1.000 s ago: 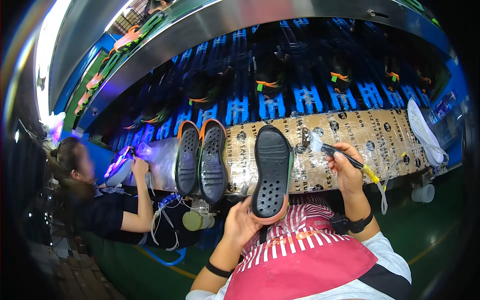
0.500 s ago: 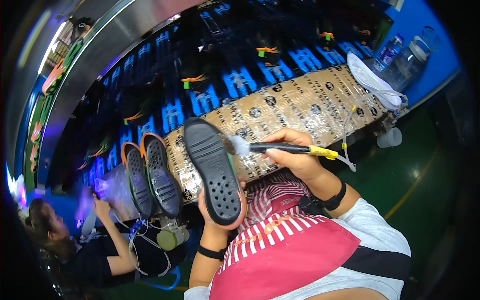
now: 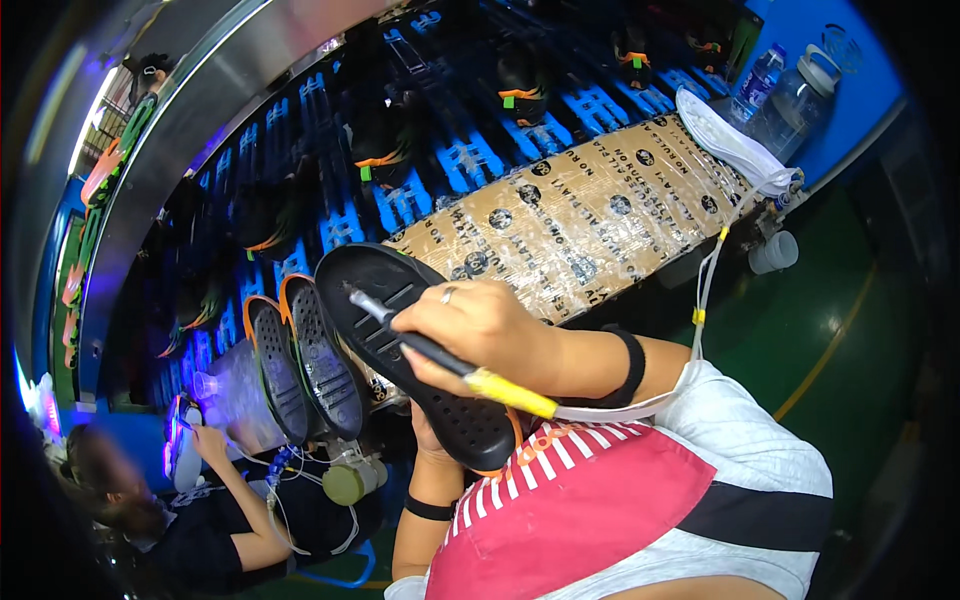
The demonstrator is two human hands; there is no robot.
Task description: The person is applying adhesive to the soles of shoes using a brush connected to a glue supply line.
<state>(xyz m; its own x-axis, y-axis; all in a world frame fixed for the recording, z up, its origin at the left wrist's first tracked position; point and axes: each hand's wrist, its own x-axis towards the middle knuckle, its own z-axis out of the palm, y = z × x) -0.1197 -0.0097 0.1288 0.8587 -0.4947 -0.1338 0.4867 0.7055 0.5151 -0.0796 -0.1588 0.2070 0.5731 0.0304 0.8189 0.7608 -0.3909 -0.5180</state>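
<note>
A worker's right hand point(image 3: 480, 325) is wrapped around a brush point(image 3: 437, 352), its tip at the ridged far half of a black sole point(image 3: 380, 345). The left hand point(image 3: 428, 432), partly hidden, grips the sole's near end from below, at the near edge of the cardboard-topped bench point(image 3: 560, 225). The sole looks light, springy and hard to break; its face could be slick if wet, making the side edges by the holes the likely best hold.

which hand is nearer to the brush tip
The right: the right hand grips the brush handle just behind the brush tip; the left hand is farther off, at the edge of the black shoe sole near its perforated end.
</note>
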